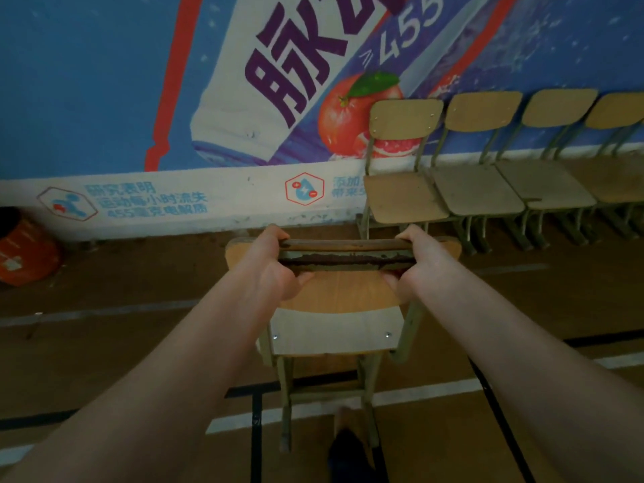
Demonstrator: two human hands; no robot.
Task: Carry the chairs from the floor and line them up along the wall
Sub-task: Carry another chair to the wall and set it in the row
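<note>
Two bare forearms reach out from the bottom of the view. Between them a dark-shoed foot (348, 451) steps on the brown wooden floor (139, 360) with its white and black court lines.

The left hand (275, 263) and the right hand (414, 263) each curl their fingers tightly round a rusty, flaking metal crossbar (345, 256). This bar belongs to the pale plywood, grey-green steel-framed chair (334, 329).

**Where the chair sits in the grip:**
- It hangs below and towards the person from the bar, with its backrest and legs nearer the body than the hands.
- The hands sit at the two ends of the bar, so the load looks evenly shared.
- It appears lifted off the floor and tipped, though the legs' lower ends are too dim to be sure.

It is well short of the blue painted advert wall (104, 99). It is also a little left of the row of matching wooden chairs (477, 190) already standing along the wall's foot.

**What could go wrong:**
- The dangling legs are close to the stepping foot and could catch a shin or trip the person.
- The corroded bar may scrape the palms or slip in the grip.
- Swinging the chair in beside the nearest chair in the row (404, 196) could knock it out of line if the chair is lowered at an angle.
- The orange bin (24, 256) at the floor's far left edge is well apart and seems no threat.
</note>
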